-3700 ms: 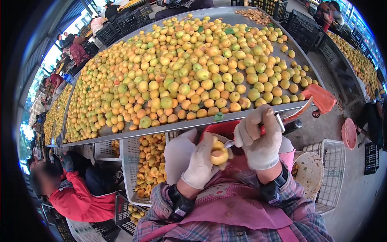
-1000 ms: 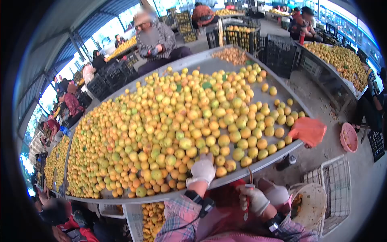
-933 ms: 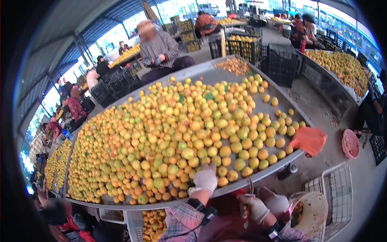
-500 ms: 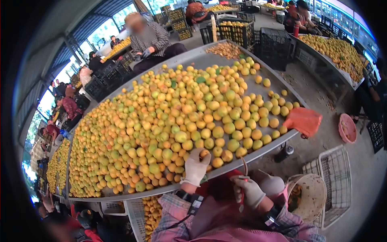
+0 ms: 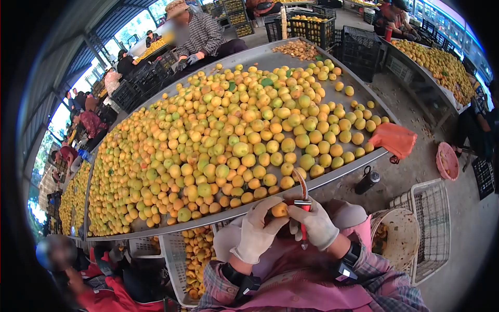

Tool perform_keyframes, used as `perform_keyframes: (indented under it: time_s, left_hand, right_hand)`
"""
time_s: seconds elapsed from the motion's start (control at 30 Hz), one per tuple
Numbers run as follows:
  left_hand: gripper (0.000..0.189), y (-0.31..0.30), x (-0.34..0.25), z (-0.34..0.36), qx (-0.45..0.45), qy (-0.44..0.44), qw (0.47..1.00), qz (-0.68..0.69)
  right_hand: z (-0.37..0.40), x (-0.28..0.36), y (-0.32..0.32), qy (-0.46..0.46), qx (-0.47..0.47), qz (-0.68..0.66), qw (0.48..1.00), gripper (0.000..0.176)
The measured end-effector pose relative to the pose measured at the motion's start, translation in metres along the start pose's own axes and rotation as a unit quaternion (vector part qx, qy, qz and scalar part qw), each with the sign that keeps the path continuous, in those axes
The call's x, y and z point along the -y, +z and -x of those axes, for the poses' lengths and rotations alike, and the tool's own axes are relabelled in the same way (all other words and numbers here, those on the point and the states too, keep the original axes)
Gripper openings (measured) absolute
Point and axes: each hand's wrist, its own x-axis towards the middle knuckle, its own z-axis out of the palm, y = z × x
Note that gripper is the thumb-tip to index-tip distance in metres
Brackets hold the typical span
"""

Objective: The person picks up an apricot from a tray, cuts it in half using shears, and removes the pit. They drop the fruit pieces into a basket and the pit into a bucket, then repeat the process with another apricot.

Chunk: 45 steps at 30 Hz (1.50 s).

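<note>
In front of my lap, my gloved left hand point(image 5: 258, 232) pinches an apricot point(image 5: 279, 209) between thumb and fingertips. My gloved right hand point(image 5: 318, 227) grips a red-handled hand tool point(image 5: 304, 206) right beside the fruit. A metal collar sits at the tool's upper end, a curved brownish strip rises above it, and a short pointed metal tip sticks out below. Both hands are just off the near edge of a metal table point(image 5: 364, 162), which carries a large heap of loose apricots point(image 5: 208, 145).
A white crate of split apricots point(image 5: 174, 265) stands below the table on the left. At right are a bucket point(image 5: 408, 234), a white crate point(image 5: 434, 223), a black bottle point(image 5: 367, 180) and a pink basin point(image 5: 447, 161). An orange bag point(image 5: 393, 139) hangs over the corner. A person point(image 5: 205, 36) sits opposite.
My left hand has come back from the heap with an apricot, meeting my right hand over my lap. The right hand has raised the tool to the fruit. The view has shifted slightly.
</note>
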Motion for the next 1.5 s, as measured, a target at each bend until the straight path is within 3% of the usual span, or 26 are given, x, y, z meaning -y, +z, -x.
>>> perform_keyframes:
  time_s: [0.03, 0.37, 0.43, 0.47, 0.57, 0.63, 0.7, 0.77, 0.9, 0.97, 1.03, 1.1, 1.17, 1.27, 1.5]
  left_hand:
    - [0.045, -0.003, -0.004, 0.003, 0.003, 0.041, 0.998, -0.049]
    - [0.049, -0.01, -0.004, 0.029, 0.019, 0.017, 0.998, 0.05]
    - [0.051, -0.012, 0.002, 0.034, 0.01, -0.066, 0.987, 0.145]
    - [0.051, -0.013, 0.002, 0.035, 0.008, -0.065, 0.987, 0.146]
    - [0.049, -0.022, 0.001, 0.037, -0.012, -0.103, 0.967, 0.233]
    - [0.048, -0.028, -0.004, 0.039, 0.009, -0.152, 0.96, 0.236]
    - [0.047, -0.029, 0.0, 0.04, 0.002, -0.144, 0.959, 0.246]
    - [0.047, -0.028, 0.006, 0.041, -0.002, -0.135, 0.957, 0.256]
    - [0.047, -0.029, 0.013, 0.042, 0.013, -0.125, 0.939, 0.32]
    - [0.047, -0.026, 0.007, 0.043, 0.029, -0.135, 0.934, 0.33]
    - [0.047, -0.024, -0.008, 0.043, 0.048, -0.174, 0.913, 0.365]
    - [0.047, -0.023, -0.01, 0.042, 0.059, -0.15, 0.922, 0.352]
    - [0.048, -0.024, -0.012, 0.043, 0.065, -0.125, 0.93, 0.338]
    - [0.05, -0.023, -0.011, 0.043, 0.059, -0.112, 0.947, 0.296]
    - [0.044, -0.021, -0.022, 0.045, 0.028, -0.074, 0.983, 0.168]
  right_hand:
    - [0.002, -0.001, 0.003, 0.007, 0.011, 0.023, 1.0, 0.038]
    - [0.025, 0.002, 0.019, 0.009, 0.004, 0.031, 0.999, 0.03]
    - [0.029, 0.005, 0.02, -0.002, 0.041, 0.025, 0.999, 0.031]
    - [0.034, 0.007, 0.021, -0.002, 0.042, 0.027, 0.999, 0.031]
    - [0.041, 0.009, 0.021, -0.045, 0.034, 0.07, 0.996, 0.034]
    - [0.042, 0.002, 0.01, -0.066, 0.109, 0.155, 0.98, 0.03]
    - [0.042, 0.0, 0.008, -0.057, 0.132, 0.18, 0.973, 0.031]
    - [0.04, -0.004, 0.007, -0.126, 0.134, 0.267, 0.946, 0.032]
    - [0.044, 0.001, 0.013, -0.092, 0.071, 0.181, 0.977, 0.034]
    - [0.043, 0.009, 0.028, -0.155, 0.041, 0.131, 0.978, 0.037]
    - [0.043, 0.016, 0.03, -0.141, 0.073, 0.158, 0.975, 0.04]
    - [0.037, 0.008, 0.035, -0.211, 0.09, 0.213, 0.95, 0.04]
    - [0.035, 0.001, 0.032, -0.182, 0.1, 0.215, 0.954, 0.04]
    - [0.033, -0.002, 0.031, -0.222, 0.093, 0.269, 0.933, 0.041]
    - [0.026, -0.018, 0.026, -0.363, 0.012, 0.412, 0.836, 0.043]
